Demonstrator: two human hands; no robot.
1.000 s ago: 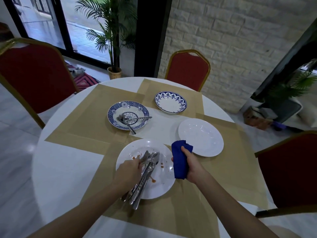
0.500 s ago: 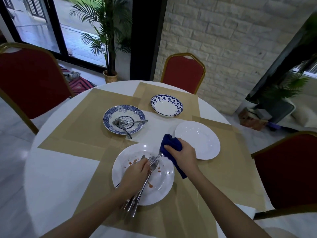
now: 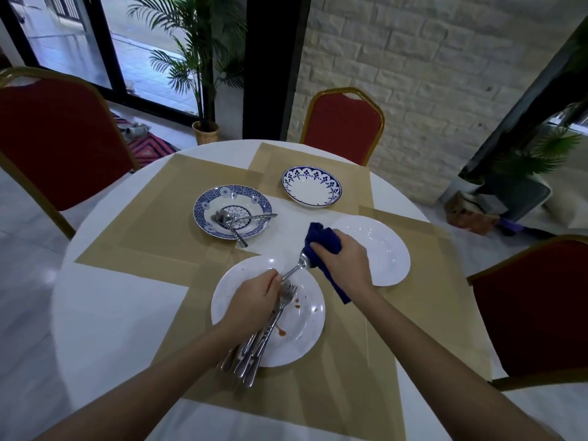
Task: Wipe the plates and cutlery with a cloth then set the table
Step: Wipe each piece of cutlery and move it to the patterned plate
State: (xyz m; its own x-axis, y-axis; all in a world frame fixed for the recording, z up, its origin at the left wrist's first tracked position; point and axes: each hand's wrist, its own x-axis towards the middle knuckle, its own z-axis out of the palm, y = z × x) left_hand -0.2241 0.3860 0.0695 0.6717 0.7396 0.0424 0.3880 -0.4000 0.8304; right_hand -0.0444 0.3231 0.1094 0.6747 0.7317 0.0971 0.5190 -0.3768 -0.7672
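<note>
My left hand (image 3: 253,299) grips a bundle of cutlery (image 3: 257,348) over a white plate (image 3: 305,335) smeared with red sauce. One spoon (image 3: 294,268) sticks out of that hand toward the upper right. My right hand (image 3: 345,265) holds a dark blue cloth (image 3: 321,241) wrapped around the spoon's bowl. A clean white plate (image 3: 386,249) lies partly under my right hand. Further back, a blue patterned plate (image 3: 234,211) holds two spoons (image 3: 234,219), and a blue-rimmed bowl (image 3: 311,186) stands apart.
The round white table (image 3: 105,313) carries tan placemats (image 3: 152,230). Red chairs with gold frames stand at the left (image 3: 54,141), the far side (image 3: 342,125) and the right (image 3: 534,313). A potted palm (image 3: 203,90) stands by the glass door.
My right hand brought the blue cloth left onto the cutlery and closed it around the head of one spoon. My left hand lifted that spoon out from the bundle.
</note>
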